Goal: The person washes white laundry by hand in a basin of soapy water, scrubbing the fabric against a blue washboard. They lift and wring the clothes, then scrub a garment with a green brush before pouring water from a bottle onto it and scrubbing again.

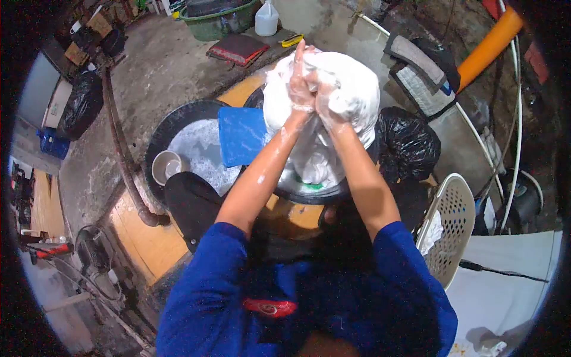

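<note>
I see the white cloth (351, 95) as soaked, sudsy fabric, crumpled and matt. The black basin (172, 128) looks like glossy plastic, the small bowl (166, 166) dull metal, the blue board (241, 135) smooth plastic, the bag (407, 146) shiny crinkled film, the floor (160, 65) rough concrete.

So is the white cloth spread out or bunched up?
Bunched up: the left hand and right hand squeeze the soapy white cloth into a lump.
</note>
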